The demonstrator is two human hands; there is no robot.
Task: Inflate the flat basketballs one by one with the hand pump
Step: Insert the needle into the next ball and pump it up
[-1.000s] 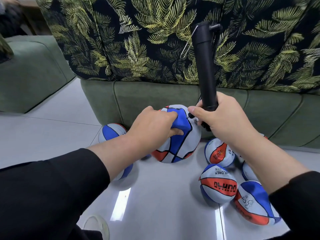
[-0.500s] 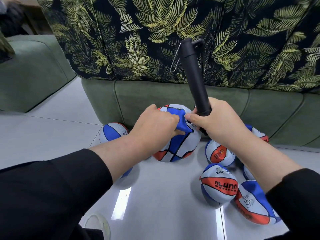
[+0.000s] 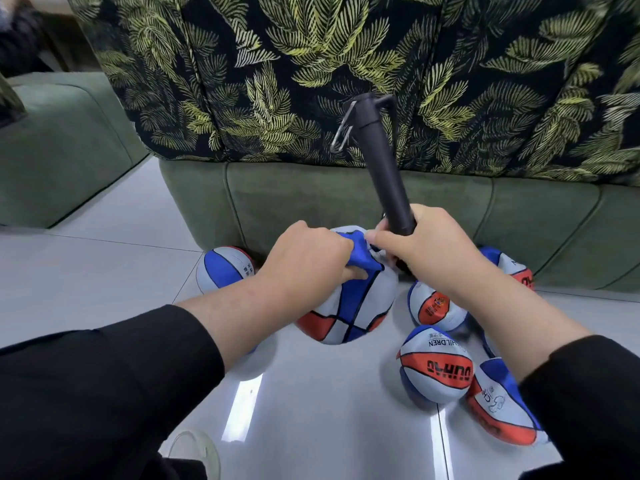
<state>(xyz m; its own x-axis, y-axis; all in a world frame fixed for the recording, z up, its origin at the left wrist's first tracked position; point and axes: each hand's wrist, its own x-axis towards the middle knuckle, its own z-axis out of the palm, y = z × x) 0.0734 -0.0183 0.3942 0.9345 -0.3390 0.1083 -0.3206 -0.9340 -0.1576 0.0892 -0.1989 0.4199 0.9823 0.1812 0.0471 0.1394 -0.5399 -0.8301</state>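
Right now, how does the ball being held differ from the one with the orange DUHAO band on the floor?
The held ball is gripped by the left hand, which bunches its blue top into folds; the DUHAO ball lies untouched on the floor. The held ball looks bigger in frame. The right hand holds the black pump at the held ball, not the DUHAO ball. Both are blue, white and orange.

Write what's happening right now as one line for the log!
left hand: pinches flat basketball | right hand: grips hand pump tilted at ball's top | other balls on floor | stage: needle going in, unconfirmed
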